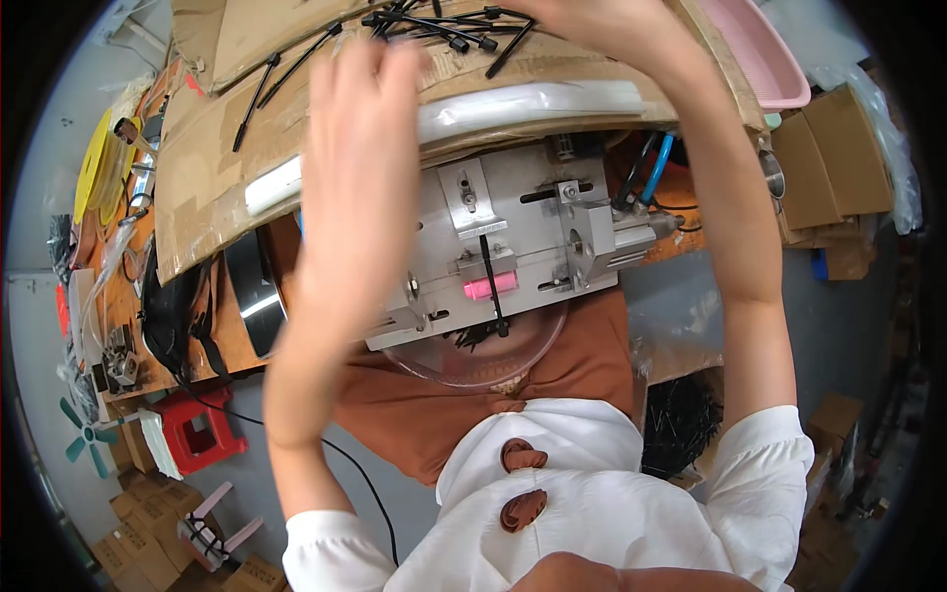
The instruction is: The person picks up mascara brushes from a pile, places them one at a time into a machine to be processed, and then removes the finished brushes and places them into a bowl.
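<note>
Black cable ties lie in a loose heap on the sheet of cardboard at the top of the view, and both hands are raised to them. The right hand rests on the right end of the heap with its fingers bent down among the ties, but the top edge of the view cuts them off and I cannot tell whether they are closed on anything. The left hand hangs flat and spread in front of the cardboard, fingers straight and apart, holding nothing, its fingertips near the left side of the heap. A few single ties lie apart to the left of the heap on the cardboard. Just below the cardboard's front edge a white tube runs across, partly hidden behind the left hand. Under it sits a grey metal fixture with slots and bolts; one black tie stands upright in it beside a small pink piece. A clear round dish sits beneath the fixture's lower edge with a few dark ties in it. A pink basin shows at the upper right, a red stool stands on the floor at lower left, and a dark pile of ties lies by the right elbow
</note>
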A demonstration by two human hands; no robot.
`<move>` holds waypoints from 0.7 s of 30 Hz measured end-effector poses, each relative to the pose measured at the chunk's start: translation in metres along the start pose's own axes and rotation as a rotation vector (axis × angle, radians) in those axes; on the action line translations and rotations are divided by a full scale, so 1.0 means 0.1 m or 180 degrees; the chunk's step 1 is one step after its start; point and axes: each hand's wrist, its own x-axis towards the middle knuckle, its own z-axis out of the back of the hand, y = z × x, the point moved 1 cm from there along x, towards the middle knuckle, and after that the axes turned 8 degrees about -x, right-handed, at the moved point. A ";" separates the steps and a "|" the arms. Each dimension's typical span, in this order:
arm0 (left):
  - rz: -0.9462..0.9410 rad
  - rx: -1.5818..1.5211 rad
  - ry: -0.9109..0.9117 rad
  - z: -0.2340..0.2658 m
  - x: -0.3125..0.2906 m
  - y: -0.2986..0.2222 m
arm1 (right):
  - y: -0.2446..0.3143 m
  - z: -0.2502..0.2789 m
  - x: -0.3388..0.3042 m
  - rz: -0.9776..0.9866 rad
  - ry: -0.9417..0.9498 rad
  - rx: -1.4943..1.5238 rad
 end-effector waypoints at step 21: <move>-0.0223 -0.0662 0.0716 -0.13 0.55 0.75 | -0.19 0.18 0.32 -0.0292 0.0930 -0.1161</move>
